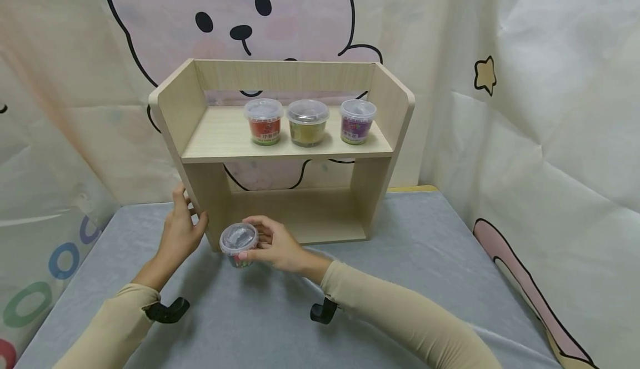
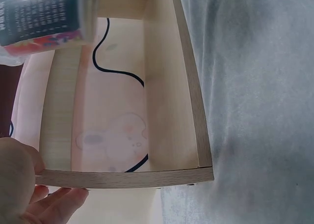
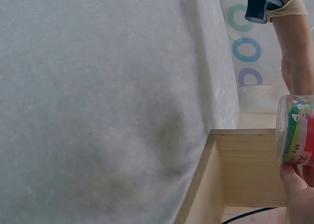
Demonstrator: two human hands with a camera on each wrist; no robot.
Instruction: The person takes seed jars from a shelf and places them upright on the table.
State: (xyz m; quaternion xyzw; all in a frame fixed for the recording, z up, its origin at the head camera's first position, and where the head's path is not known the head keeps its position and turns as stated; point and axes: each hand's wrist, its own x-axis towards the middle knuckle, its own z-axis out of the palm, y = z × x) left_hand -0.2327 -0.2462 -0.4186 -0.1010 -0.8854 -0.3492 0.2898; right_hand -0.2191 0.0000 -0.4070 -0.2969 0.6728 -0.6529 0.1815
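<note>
My right hand (image 1: 280, 247) pinches a small lidded plastic tub (image 1: 239, 241) by its side, thumb in front and fingers behind. It is held up in front of the lower left of a wooden shelf (image 1: 287, 154). The right wrist view shows its green, pink and red printed label, with the right thumb and fingers (image 3: 294, 184) at its side. My left hand (image 1: 180, 230) grips the edge of the shelf's left side panel. In the left wrist view, the left hand (image 2: 24, 184) has its fingers around that panel's edge, and the tub (image 2: 44, 22) appears at upper left.
On the upper board stand three similar lidded tubs: red (image 1: 265, 121), yellow (image 1: 307, 123) and purple (image 1: 357, 121). A grey-blue cloth (image 1: 400, 291) covers the table. Printed curtains (image 1: 550, 108) hang behind and beside it.
</note>
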